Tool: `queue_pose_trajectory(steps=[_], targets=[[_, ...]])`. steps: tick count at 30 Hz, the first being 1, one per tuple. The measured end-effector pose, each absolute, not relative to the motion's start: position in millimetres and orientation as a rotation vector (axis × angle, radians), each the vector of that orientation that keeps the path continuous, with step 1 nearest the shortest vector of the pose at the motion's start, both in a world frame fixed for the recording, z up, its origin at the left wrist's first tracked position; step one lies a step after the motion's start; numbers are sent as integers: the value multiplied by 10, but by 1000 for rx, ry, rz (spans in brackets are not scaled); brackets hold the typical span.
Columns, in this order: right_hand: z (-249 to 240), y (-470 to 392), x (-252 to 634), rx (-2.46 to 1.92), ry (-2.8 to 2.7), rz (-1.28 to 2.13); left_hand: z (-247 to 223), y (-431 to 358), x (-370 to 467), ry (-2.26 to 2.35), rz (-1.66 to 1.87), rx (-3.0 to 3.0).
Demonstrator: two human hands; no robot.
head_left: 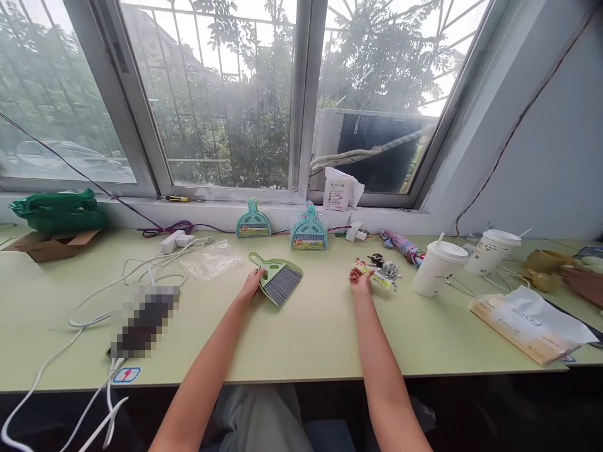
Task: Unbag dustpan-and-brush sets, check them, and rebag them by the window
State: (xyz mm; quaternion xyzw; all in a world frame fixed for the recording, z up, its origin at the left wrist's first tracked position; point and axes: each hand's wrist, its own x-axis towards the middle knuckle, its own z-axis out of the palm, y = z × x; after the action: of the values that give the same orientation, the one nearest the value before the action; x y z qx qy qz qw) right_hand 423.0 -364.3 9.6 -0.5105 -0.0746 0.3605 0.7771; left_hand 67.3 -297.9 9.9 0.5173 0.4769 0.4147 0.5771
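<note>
My left hand [255,280] is closed on the left edge of a light green dustpan [268,264], which lies tilted on the table with its handle loop pointing up and left. A small brush with grey bristles [282,284] is fitted in the pan. To the right, my right hand [362,279] has its fingers curled at a yellow-and-white printed label card [380,280]. A pile of small metal and clear bits [389,270] lies just beyond that card. Two stacks of dustpan sets with labels, one green [253,220] and one teal [309,229], lean by the window sill.
On the right stand two white lidded cups [440,270] [492,251] and a tissue pack [527,323]. A clear plastic bag [211,259], white cables [94,314] and a blurred-out phone [147,320] lie left. Another person's hand [584,282] shows at far right.
</note>
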Motion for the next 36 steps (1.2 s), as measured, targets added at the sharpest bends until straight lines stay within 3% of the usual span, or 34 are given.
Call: queue_pose_trajectory(steps=[7,10,13,28,36], targets=[[165,-3637,3590,-1258,-451,693,104,-2990,702,1231,994,1471],[174,-3685,2997,-1581,-1297,206,102,-3104,809,1219,1005,1668],[193,-3773,2592,-1629,-1718,-183,105,-3241,945,1153,976,1778],[332,-3880,2385,-1645,-1850,-547,162,-3329,1069,1064,1188,1813],[369,-3887,2521,-1607,-1523,-236,380,-3489,1110,840,1054,1881]])
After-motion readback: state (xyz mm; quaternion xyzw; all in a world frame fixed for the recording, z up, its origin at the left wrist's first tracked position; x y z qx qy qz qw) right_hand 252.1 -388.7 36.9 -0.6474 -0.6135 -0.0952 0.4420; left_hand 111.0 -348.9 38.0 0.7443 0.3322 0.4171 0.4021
